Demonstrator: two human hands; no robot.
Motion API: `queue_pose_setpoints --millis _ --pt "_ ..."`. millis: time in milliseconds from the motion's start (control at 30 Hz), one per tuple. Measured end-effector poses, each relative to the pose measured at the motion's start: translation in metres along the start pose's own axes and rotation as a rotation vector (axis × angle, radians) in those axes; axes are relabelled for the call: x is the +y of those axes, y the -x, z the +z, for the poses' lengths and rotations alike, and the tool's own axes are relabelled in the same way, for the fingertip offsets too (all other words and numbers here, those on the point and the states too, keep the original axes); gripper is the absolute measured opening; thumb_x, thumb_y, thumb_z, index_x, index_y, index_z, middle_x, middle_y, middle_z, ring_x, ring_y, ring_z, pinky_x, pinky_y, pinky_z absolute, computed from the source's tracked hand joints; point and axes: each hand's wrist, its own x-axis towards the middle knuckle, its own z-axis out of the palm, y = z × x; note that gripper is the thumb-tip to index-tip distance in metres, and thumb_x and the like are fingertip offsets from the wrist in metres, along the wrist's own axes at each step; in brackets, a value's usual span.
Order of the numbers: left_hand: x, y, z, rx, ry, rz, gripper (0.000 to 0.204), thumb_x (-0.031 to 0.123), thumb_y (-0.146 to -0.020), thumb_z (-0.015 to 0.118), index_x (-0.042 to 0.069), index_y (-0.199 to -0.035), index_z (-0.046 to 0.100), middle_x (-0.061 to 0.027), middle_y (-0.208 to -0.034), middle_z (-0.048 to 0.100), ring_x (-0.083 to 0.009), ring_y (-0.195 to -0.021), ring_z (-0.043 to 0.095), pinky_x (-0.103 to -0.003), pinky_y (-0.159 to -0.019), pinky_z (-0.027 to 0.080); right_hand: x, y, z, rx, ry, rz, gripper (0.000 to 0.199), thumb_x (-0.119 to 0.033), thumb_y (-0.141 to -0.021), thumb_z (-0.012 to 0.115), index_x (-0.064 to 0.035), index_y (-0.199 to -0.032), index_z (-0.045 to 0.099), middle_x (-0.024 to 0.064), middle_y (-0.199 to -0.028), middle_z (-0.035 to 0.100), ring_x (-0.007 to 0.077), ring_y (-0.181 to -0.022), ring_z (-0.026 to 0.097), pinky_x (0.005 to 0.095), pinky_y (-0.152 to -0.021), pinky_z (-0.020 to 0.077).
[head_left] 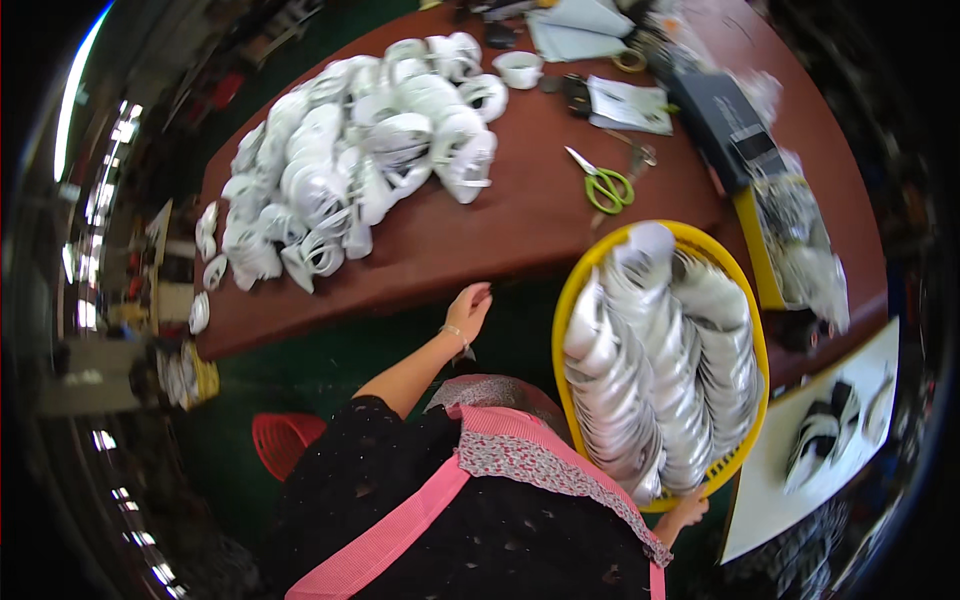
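Note:
A yellow plastic basket point(562, 370) stands at my right side, beside the table's near edge. Nested white, glossy curved pieces point(655, 340), possibly shoe uppers, fill it in long stacked rows. My right hand point(686, 511) grips the basket's near rim, its fingertips partly hidden by the rim. Away from the basket, my left hand point(470, 310) hangs near the table edge with its fingers curled in and nothing visible in them. A bracelet circles that wrist. On the table's left half lies a big heap of similar white pieces point(330, 150).
The dark red table point(540, 220) curves ahead. On it are green-handled scissors point(604, 185), a white cup-shaped piece point(518, 69), papers point(630, 105), a dark box point(725, 125) and a yellow box point(770, 250) of plastic bags. A red basket point(285, 445) and a white board point(800, 455) flank me.

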Motion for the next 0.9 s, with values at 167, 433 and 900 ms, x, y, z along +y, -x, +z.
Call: queue_pose_setpoints --millis 167,433,900 --pt "-0.119 0.066 -0.148 0.468 -0.139 -0.278 0.057 0.01 -0.077 0.077 0.004 -0.128 0.051 -0.0161 -0.112 0.061 -0.0266 -0.099 0.062 -0.036 -0.087 0.053 -0.135 0.042 -0.006 0.545 0.017 -0.687 0.056 -0.038 -0.093 0.065 0.0013 -0.131 0.052 0.0205 -0.122 0.059 0.0353 -0.106 0.058 0.0452 -0.09 0.0493" --pt "-0.186 0.0 -0.378 0.787 -0.512 -0.341 0.119 0.037 -0.061 0.089 0.002 -0.15 0.019 -0.0268 -0.143 0.032 -0.0433 -0.132 0.033 -0.048 -0.112 0.029 -0.311 0.402 0.141 -0.41 -0.41 -1.219 0.041 -0.009 -0.092 0.065 -0.0018 -0.13 0.052 0.0136 -0.12 0.059 0.0234 -0.105 0.058 0.0329 -0.087 0.0495" --pt "-0.157 -0.104 -0.407 0.119 -0.543 -0.119 0.15 0.057 -0.051 0.089 0.004 -0.154 -0.007 -0.0424 -0.151 -0.002 -0.0532 -0.144 0.002 -0.06 -0.115 0.01 -0.482 0.665 0.379 -1.544 -0.714 -0.205 0.078 -0.048 -0.093 0.063 -0.0048 -0.148 0.029 0.0147 -0.134 0.053 0.0255 -0.12 0.054 0.0383 -0.101 0.0437"
